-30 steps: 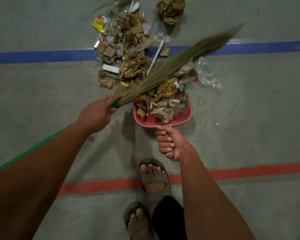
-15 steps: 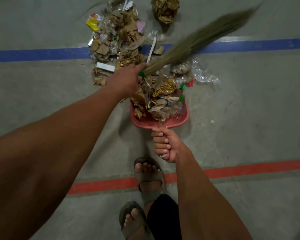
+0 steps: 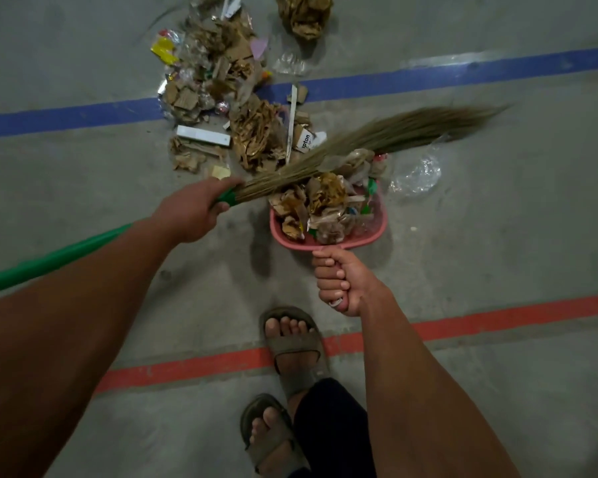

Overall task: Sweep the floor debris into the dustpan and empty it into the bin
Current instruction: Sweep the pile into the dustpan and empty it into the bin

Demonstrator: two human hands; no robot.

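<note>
My left hand (image 3: pixel 190 215) grips the green handle of a grass broom (image 3: pixel 377 136) just behind the bristles. The bristles stretch right and up over the far edge of a pink dustpan (image 3: pixel 283 238). The dustpan lies on the concrete floor, heaped with crumpled paper and wrappers. My right hand (image 3: pixel 342 281) grips its handle, which is hidden in my fist. A pile of debris (image 3: pixel 228 98), made of cardboard scraps, paper and plastic, lies beyond the pan across the blue line. No bin is in view.
A blue floor line (image 3: pixel 463 72) runs across behind the pan and a red line (image 3: pixel 497 317) in front of my sandalled feet (image 3: pixel 296 350). A crumpled brown paper wad (image 3: pixel 304 13) lies at the top. Clear plastic film (image 3: pixel 416 172) lies right of the pan.
My left hand pulled back toward me and to the left. The broom bristles swung down from above the blue line to the dustpan's far edge. The dustpan and right hand stayed put.
</note>
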